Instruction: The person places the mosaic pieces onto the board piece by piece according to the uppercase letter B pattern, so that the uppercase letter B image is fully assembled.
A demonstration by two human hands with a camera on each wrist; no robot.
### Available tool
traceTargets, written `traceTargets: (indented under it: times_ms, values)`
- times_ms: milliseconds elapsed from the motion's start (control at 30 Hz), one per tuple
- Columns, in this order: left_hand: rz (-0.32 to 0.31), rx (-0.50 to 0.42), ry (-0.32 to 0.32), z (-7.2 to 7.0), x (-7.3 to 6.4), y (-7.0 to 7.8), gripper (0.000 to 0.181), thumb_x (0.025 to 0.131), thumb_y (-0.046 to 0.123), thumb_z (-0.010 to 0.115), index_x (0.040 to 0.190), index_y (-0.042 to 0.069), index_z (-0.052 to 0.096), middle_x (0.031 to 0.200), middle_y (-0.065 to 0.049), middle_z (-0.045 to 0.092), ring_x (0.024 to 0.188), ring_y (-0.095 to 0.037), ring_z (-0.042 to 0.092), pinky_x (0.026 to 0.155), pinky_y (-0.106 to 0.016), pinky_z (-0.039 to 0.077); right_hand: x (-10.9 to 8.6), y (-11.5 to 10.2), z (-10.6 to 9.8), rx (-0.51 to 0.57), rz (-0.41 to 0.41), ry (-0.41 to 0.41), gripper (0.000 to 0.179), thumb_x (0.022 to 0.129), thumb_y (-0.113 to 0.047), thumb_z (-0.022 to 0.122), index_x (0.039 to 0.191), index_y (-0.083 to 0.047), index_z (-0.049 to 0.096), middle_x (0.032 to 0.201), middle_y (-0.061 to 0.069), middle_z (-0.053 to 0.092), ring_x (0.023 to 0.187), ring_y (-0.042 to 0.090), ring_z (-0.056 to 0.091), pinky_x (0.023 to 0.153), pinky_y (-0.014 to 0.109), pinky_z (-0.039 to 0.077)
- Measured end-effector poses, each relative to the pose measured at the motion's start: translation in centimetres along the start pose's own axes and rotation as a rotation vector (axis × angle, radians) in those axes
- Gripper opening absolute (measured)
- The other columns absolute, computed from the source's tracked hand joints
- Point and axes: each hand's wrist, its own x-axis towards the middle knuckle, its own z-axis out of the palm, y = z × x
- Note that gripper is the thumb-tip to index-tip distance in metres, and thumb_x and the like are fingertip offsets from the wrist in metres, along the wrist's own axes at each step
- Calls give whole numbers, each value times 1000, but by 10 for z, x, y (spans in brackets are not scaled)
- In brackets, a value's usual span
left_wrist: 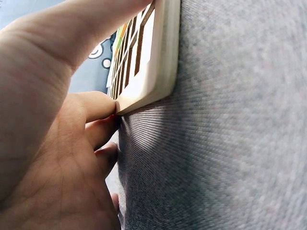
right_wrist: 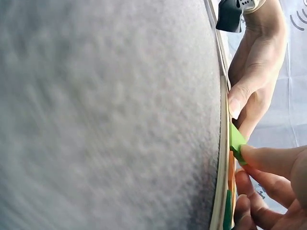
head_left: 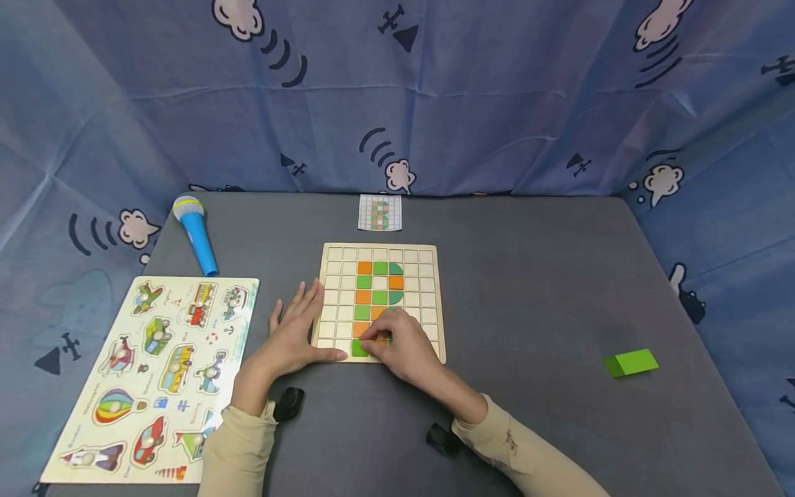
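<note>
A pale wooden grid board (head_left: 428, 283) lies before me, with orange, light green and dark green tiles set in its middle columns. My left hand (head_left: 290, 339) rests against its left side, fingers extended along the edge and thumb at the front edge. In the left wrist view, the fingers touch the board's corner. My right hand (head_left: 402, 346) pinches a light green square tile (right_wrist: 236, 139) at the front row, where the tile stands tilted in the right wrist view. An orange tile (right_wrist: 231, 167) lies beside it. The right hand covers part of the lower rows.
Behind the board lies a small pattern card (head_left: 396, 214). To the left are a picture-knob puzzle (head_left: 168, 331) with vehicles and a blue toy microphone (head_left: 197, 235). A bright green block (head_left: 632, 362) sits at the far right. A patterned blue curtain (head_left: 497, 124) surrounds the grey table (head_left: 534, 290).
</note>
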Motion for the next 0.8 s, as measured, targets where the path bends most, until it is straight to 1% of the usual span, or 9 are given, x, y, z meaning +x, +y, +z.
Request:
traceTargets:
  times_ms: [67,100,300,433,533,667,733,800]
  values:
    - [-1,1,0,0,0,0,132,77,48,94,170,4,12,179,-16,7,167,-39,-2,127,-70,-7,1,-1,0,-26,-4,-7,4,85,-8,88,85,-12,86,85,-4,72,88,14,62,78,31,52]
    - [-1,0,1,0,1,0,132,77,48,94,170,4,12,179,-15,7,167,-39,-2,127,-70,-7,1,-1,0,-32,-5,-10,4,85,-8,88,85,-11,86,86,-4,72,88,14,62,77,29,51]
    - [6,-4,4,0,3,0,131,77,48,94,170,4,13,179,-15,7,167,-39,-2,126,-71,-7,2,1,-1,-7,8,-26,7,86,-3,85,85,-9,83,88,-2,70,86,14,61,76,26,50]
    - [7,-9,3,2,3,-2,130,77,48,94,170,5,13,180,-15,7,167,-39,-2,127,-70,-7,-1,6,-5,5,14,-32,8,88,-4,84,91,-10,81,92,-1,69,86,14,60,77,27,51]
    - [8,-26,9,3,3,-3,129,77,46,94,171,6,14,180,-14,8,167,-39,-1,127,-70,-7,-3,14,-12,-13,-3,0,13,90,-7,84,102,-10,79,99,1,71,92,16,60,84,32,51]
    - [19,-54,26,2,3,-2,126,78,44,94,171,6,17,179,-16,10,167,-41,0,126,-71,-7,-5,30,-31,-46,-19,85,30,92,-16,84,120,-7,75,119,9,72,112,27,59,101,47,47]
    - [22,-63,35,1,3,-1,125,79,44,93,171,7,18,179,-17,10,166,-42,1,126,-72,-6,-6,38,-44,-71,-6,117,40,94,-21,82,131,-7,72,133,13,68,123,32,56,108,55,43]
    - [19,-62,46,-1,4,1,124,80,46,92,171,8,17,179,-17,10,166,-42,4,125,-73,-4,-6,46,-56,-115,17,135,51,97,-28,79,141,-8,66,146,16,61,134,37,51,113,61,38]
